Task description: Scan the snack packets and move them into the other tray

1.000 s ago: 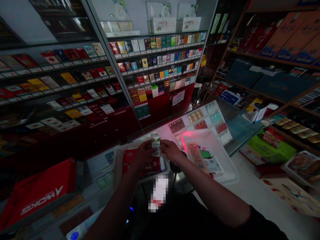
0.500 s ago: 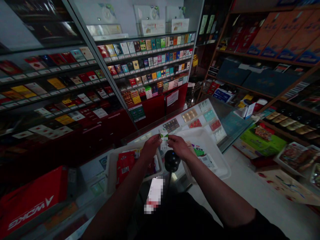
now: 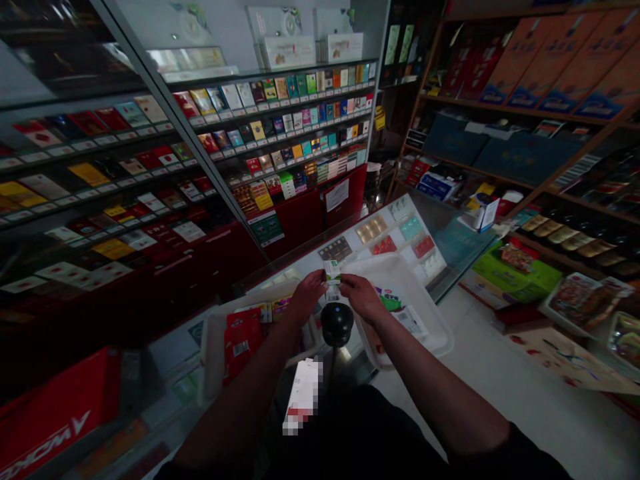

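Note:
My left hand (image 3: 307,295) and my right hand (image 3: 361,296) both pinch a small white and green pack (image 3: 333,272), held between them just above a black round scanner head (image 3: 337,323) on the glass counter. Under my left hand stands a white tray (image 3: 213,347) with red packs (image 3: 239,337) in it. Under my right hand stands a second white tray (image 3: 425,313) holding flat printed packets (image 3: 400,310).
Shelves of small coloured packs (image 3: 280,133) fill the wall behind the glass counter (image 3: 400,230). A red box (image 3: 45,427) lies at the lower left. Wooden shelves with cartons (image 3: 540,73) stand at the right, with boxed goods (image 3: 520,270) on the floor.
The pack went from upright over the left tray to held up between both hands above the scanner. The red glow on the right tray is gone. My view has shifted right.

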Demonstrator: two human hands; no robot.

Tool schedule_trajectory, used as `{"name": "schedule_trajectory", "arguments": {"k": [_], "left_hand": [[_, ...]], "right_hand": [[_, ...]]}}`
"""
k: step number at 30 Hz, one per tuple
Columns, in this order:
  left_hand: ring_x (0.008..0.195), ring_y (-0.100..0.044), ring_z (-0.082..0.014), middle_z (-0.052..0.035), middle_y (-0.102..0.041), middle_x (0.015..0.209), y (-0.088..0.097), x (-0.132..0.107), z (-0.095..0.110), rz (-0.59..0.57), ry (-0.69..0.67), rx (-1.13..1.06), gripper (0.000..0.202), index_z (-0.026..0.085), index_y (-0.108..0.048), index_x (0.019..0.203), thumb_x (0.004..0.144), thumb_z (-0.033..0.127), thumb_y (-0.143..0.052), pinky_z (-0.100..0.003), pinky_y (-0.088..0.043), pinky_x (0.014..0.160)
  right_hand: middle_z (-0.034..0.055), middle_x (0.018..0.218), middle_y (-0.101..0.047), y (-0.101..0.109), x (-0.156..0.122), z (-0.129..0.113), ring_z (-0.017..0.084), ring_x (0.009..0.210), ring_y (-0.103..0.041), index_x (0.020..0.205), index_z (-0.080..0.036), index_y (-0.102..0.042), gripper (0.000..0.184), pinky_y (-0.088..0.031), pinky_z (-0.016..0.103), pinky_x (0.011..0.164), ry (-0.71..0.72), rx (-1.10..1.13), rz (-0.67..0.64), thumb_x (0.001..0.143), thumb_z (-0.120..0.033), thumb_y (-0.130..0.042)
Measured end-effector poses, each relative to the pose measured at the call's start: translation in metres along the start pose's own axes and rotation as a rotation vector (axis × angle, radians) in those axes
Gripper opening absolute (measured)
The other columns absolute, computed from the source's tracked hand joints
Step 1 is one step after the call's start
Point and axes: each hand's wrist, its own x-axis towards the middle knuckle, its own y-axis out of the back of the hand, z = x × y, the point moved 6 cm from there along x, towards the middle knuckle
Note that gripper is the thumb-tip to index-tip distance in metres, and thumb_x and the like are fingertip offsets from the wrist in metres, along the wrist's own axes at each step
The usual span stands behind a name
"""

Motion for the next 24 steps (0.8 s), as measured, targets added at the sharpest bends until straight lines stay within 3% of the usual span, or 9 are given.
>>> {"name": "schedule_trajectory", "arguments": {"k": [6,14,19,24], "left_hand": [[0.123,-0.061,-0.0247,-0.0149,-0.065,0.132,-0.006,-0.005,-0.001,-0.061,-0.024,0.043,0.047,0.014,-0.062,0.123,0.080,0.033,-0.066,-0.040,-0.046,0.106],[0.131,-0.055,-0.0260,-0.0161,-0.059,0.141,-0.004,0.004,-0.015,-0.048,-0.002,0.063,0.055,0.015,-0.056,0.131,0.081,0.036,-0.067,-0.045,-0.040,0.113],[0.126,-0.058,-0.0257,-0.0130,-0.062,0.136,-0.002,0.009,-0.009,-0.081,-0.100,0.145,0.046,0.017,-0.059,0.128,0.085,0.032,-0.064,-0.045,-0.043,0.111],[0.126,-0.058,-0.0244,-0.0111,-0.063,0.135,-0.006,0.013,-0.007,-0.114,-0.152,0.194,0.040,0.020,-0.061,0.126,0.087,0.029,-0.062,-0.043,-0.045,0.110]], "right_hand": [[0.0058,0.101,-0.075,-0.002,-0.001,0.008,0.022,0.095,-0.065,0.098,-0.022,-0.077,0.027,-0.049,0.035,0.089,0.028,-0.031,-0.031,0.082,-0.028,-0.055],[0.0049,0.095,-0.075,0.002,0.002,0.011,0.021,0.086,-0.066,0.104,-0.018,-0.076,0.033,-0.050,0.033,0.083,-0.020,-0.027,0.027,0.080,-0.026,-0.056],[0.0060,0.104,-0.075,0.007,0.005,0.010,0.022,0.096,-0.067,0.102,-0.020,-0.077,0.030,-0.049,0.035,0.090,0.004,-0.020,0.046,0.082,-0.028,-0.056],[0.0055,0.099,-0.075,0.009,0.003,0.007,0.021,0.091,-0.066,0.098,-0.019,-0.076,0.029,-0.048,0.033,0.084,0.025,-0.026,0.053,0.082,-0.031,-0.055]]}}
